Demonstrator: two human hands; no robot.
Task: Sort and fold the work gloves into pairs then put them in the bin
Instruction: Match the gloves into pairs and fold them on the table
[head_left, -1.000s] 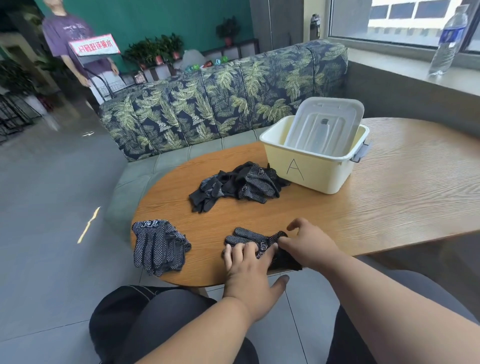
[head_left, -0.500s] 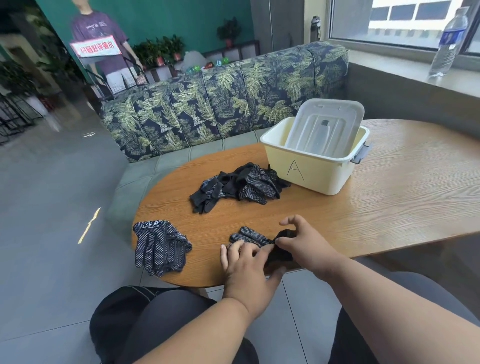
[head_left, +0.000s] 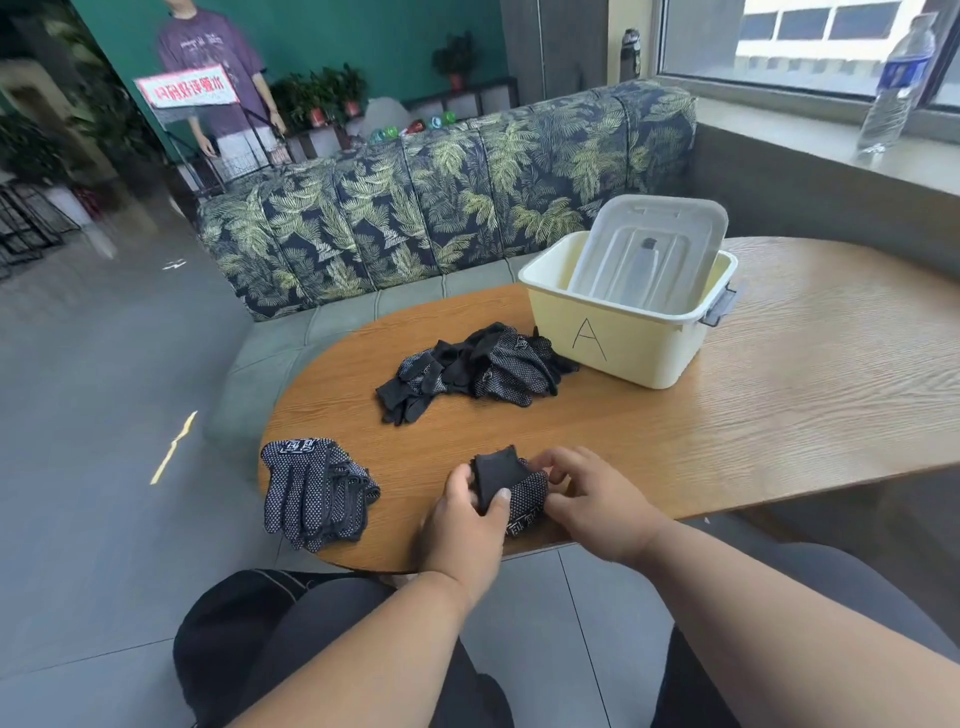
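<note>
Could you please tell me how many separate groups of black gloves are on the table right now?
3: a loose heap beside the yellow bin, a flat stack at the table's left end, and a folded bundle gripped by both hands. Gloves inside each group can't be counted.

Bare table (head_left: 701, 441) toward bin (head_left: 623, 353) (lid (head_left: 649, 254) perhaps blocking its mouth).

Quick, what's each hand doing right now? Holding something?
Left hand: closed on the folded glove pair, thumb pressing on the black cuff.
Right hand: fingers curled round the other side of the same glove pair.
</note>
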